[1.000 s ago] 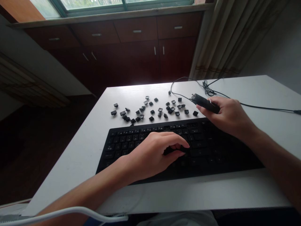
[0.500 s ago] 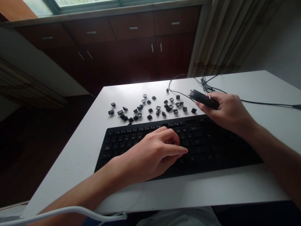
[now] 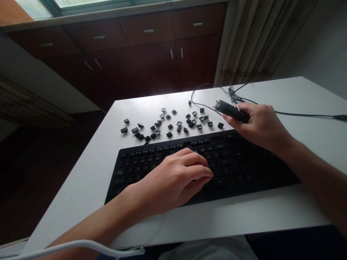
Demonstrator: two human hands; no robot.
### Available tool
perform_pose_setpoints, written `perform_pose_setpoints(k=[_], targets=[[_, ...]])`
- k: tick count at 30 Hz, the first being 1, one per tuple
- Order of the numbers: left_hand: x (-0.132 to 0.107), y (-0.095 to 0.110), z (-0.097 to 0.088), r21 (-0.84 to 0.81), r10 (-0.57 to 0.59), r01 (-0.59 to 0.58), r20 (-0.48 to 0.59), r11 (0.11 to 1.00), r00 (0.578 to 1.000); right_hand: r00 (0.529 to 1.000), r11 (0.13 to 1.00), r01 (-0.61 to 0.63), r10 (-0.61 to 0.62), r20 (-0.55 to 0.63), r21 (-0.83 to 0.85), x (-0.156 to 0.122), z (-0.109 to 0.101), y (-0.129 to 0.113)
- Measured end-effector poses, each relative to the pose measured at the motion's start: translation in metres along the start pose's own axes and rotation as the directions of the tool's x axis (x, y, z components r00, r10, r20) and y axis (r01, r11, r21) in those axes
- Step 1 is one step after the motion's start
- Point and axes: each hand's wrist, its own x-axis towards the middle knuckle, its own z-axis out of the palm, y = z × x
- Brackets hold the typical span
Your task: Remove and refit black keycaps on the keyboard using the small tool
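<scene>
The black full-width keyboard (image 3: 225, 169) lies beneath the left hand (image 3: 176, 177) and reaches below the right forearm, its frame holding rows of flat plastic keys. The left hand rests over the middle keys, fingers curled close together with their tips by the keys; whether they pinch anything I cannot tell. To its right and farther out, the right hand (image 3: 261, 124) grips an oblong black tool (image 3: 231, 111) with a thin, pale prong. Beyond the left hand, squarish black keycaps (image 3: 169, 134) lie scattered, some tilted, on the smooth white table (image 3: 81, 180). A thin black cord (image 3: 298, 114) bunches past the right hand. Farther beyond stands a reddish-brown cabinet (image 3: 135, 72), drawers and doors closed over their contents.
</scene>
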Motion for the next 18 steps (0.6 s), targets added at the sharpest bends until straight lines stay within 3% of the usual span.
perform_pose_setpoints(k=[6, 9, 11, 13, 15, 18], targets=[[0.000, -0.002, -0.001, 0.083, 0.111, -0.105, -0.072, 0.991, 0.991, 1.000, 0.999, -0.006, 0.007, -0.013, 0.031, -0.002, 0.000, -0.002], [-0.001, -0.003, 0.000, 0.112, 0.153, -0.143, -0.087, 0.983, 0.984, 0.994, 0.981, -0.058, 0.074, -0.081, 0.187, -0.002, 0.000, -0.005], [-0.001, -0.002, 0.000, 0.106, 0.165, -0.154, -0.104, 0.982, 0.981, 0.979, 0.883, -0.071, 0.152, -0.138, 0.465, 0.001, 0.000, -0.007], [0.000, -0.001, -0.001, 0.101, 0.171, -0.160, -0.114, 0.982, 0.979, 0.959, 0.666, -0.031, 0.231, -0.166, 0.746, 0.006, 0.000, -0.007], [0.001, 0.000, -0.001, 0.104, 0.176, -0.164, -0.110, 0.981, 0.978, 0.943, 0.481, 0.024, 0.280, -0.179, 0.876, 0.012, 0.002, -0.004], [0.002, 0.000, -0.001, 0.105, 0.182, -0.171, -0.102, 0.980, 0.978, 0.938, 0.455, 0.006, 0.307, -0.163, 0.891, 0.019, 0.007, 0.004]])
